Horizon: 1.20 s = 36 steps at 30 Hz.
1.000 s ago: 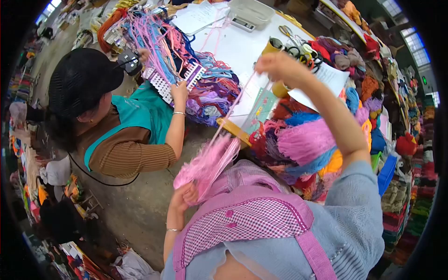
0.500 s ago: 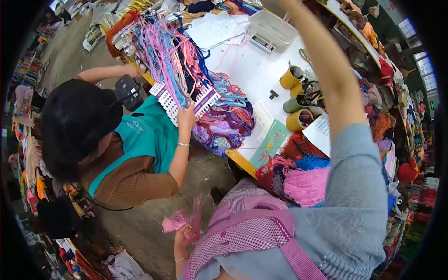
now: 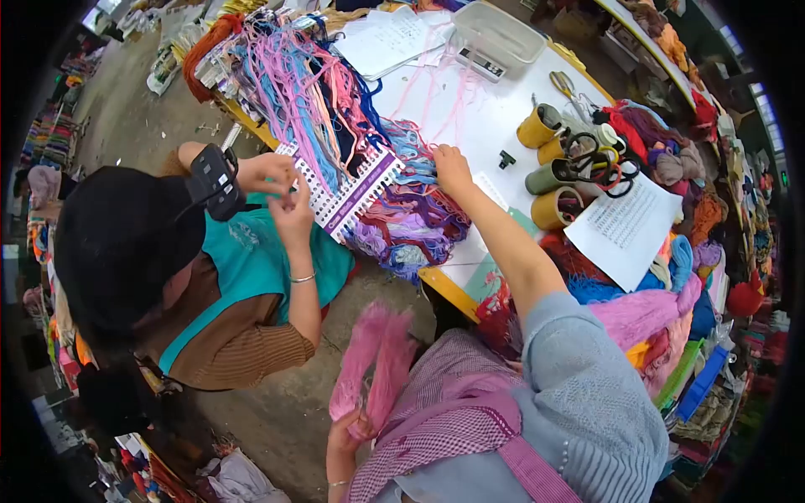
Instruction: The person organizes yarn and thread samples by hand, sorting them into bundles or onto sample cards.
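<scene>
My left hand [image 3: 348, 432], low at my apron, is closed around one end of a fluffy pink hank of thread [image 3: 369, 356], which fans out upward in two bunches. My right hand [image 3: 454, 172] rests at the left part of the white table, fingers closed beside the blue and red threads. Thin pink threads [image 3: 459, 109] run up from its fingertips toward a clear plastic box [image 3: 511, 33]. Just left of that hand lies a white and purple card with holes [image 3: 356, 201], many coloured threads [image 3: 310, 109] passing over it.
A co-worker in a teal apron [image 3: 243, 256] stands at left, both hands near the card. Yellow and green cups [image 3: 541, 126] hold scissors [image 3: 604, 151]. A written sheet [image 3: 629, 226] and thread bundles [image 3: 646, 314] lie at right. Papers [image 3: 390, 42] lie at the back.
My right hand has come down from above the table's far side to beside the card. The pink hank in my left hand has swung up and spread. The co-worker's hand has left the card.
</scene>
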### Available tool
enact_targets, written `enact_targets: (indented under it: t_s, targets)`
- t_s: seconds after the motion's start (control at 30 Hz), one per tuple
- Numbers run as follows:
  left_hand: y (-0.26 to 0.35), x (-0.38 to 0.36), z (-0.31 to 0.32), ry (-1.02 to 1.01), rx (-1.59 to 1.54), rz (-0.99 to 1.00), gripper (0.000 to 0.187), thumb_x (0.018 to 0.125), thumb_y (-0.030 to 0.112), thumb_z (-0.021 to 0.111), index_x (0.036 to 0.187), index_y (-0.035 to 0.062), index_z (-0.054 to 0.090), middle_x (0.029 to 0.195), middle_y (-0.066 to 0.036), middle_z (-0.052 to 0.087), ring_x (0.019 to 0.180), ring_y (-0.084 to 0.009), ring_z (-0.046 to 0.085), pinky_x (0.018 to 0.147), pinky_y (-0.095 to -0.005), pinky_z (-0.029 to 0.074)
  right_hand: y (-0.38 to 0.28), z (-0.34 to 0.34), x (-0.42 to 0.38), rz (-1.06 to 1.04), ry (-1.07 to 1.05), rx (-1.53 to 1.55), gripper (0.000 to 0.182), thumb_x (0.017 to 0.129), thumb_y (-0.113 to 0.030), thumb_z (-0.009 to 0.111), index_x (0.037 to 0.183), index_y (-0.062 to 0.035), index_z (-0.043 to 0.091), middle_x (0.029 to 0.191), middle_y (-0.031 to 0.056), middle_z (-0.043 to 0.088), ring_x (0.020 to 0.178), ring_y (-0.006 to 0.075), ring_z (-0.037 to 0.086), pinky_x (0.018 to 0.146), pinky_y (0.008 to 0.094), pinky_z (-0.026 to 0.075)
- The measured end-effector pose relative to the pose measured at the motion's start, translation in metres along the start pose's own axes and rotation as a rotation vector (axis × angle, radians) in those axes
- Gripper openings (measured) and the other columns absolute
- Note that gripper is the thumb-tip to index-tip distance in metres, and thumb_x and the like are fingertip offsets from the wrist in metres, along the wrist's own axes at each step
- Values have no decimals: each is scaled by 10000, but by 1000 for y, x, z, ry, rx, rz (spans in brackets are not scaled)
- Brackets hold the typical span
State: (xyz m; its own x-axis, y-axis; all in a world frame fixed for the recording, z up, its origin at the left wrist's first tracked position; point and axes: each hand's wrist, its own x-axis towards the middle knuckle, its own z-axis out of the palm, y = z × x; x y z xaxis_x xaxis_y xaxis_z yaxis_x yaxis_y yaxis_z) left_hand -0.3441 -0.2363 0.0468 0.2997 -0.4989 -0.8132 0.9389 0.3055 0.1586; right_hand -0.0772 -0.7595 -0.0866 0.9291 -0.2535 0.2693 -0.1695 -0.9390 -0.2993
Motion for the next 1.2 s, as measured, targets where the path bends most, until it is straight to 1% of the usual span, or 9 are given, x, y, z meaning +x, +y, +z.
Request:
enact_targets:
  t_s: [0.07, 0.1, 0.17, 0.3, 0.6, 0.67, 0.7, 0.8, 1.2]
  targets:
    - [5, 13, 4, -238, 30, 53, 247, 904, 231, 534, 891, -11, 584, 728, -100, 569, 681, -228, 548, 635, -346, 447, -28, -52, -17, 2, -2, -157, 263, 803, -67, 519, 1057, -53, 584, 1063, 129, 556, 976, 318, 537, 781, 430, 470]
    - [7, 9, 31, -77, 211, 172, 262, 917, 219, 524, 989, -29, 571, 856, -116, 594, 788, -244, 577, 726, -361, 474, -40, -74, -32, -34, 82, -98, 235, 824, -110, 533, 1034, -63, 628, 1023, 113, 611, 937, 312, 572, 772, 422, 475]
    - [12, 22, 66, -286, 58, 260, 391, 953, 209, 493, 1246, -48, 477, 1200, -148, 562, 1100, -257, 561, 968, -380, 454, -80, -135, -67, 25, -141, 369, 192, 841, -137, 574, 957, -10, 660, 929, 123, 668, 846, 273, 629, 735, 348, 499]
    - [29, 1, 191, -560, 116, 334, 834, 912, 614, 340, 1456, 14, 142, 1519, -99, 201, 1394, -252, 215, 1128, -425, 214, -175, -252, -161, 249, -473, 1010, 282, 932, -226, 530, 914, 21, 664, 845, 58, 677, 806, 109, 618, 735, 257, 483]
    - [10, -32, 236, -778, 396, 550, 934, 873, 692, 301, 1432, -46, 178, 1503, -160, 219, 1377, -271, 259, 1111, -393, 249, -240, -332, -256, 477, -269, 1415, 128, 876, -112, 637, 930, 5, 636, 916, -13, 611, 858, 62, 548, 787, 217, 436]
    - [15, -30, 227, -892, 513, 506, 722, 950, 519, 376, 1392, -47, 300, 1471, -184, 287, 1369, -255, 281, 1116, -376, 223, -242, -341, -264, 480, -240, 1432, 125, 873, -104, 638, 926, 8, 643, 916, 0, 625, 869, 65, 557, 796, 218, 439]
    - [13, -39, 234, -771, 458, 496, 503, 961, 297, 464, 1298, -76, 437, 1339, -199, 470, 1254, -252, 451, 1060, -361, 327, -244, -345, -269, 486, -227, 1452, 121, 870, -97, 639, 922, 12, 650, 916, 12, 639, 880, 68, 566, 805, 219, 442]
    - [14, -51, 244, -505, 475, 463, 331, 887, 89, 577, 1172, -78, 553, 1070, -134, 645, 895, -170, 637, 799, -270, 504, -248, -355, -278, 523, -237, 1488, 128, 868, -84, 636, 937, 20, 667, 888, 35, 664, 899, 79, 583, 825, 225, 448]
    - [14, -70, 242, -521, 429, 412, 348, 854, 63, 623, 1162, -79, 546, 1012, -122, 643, 840, -148, 630, 741, -271, 515, -259, -362, -281, 396, -198, 1514, 190, 915, -103, 573, 1003, 51, 642, 907, 88, 679, 871, 117, 633, 809, 226, 480]
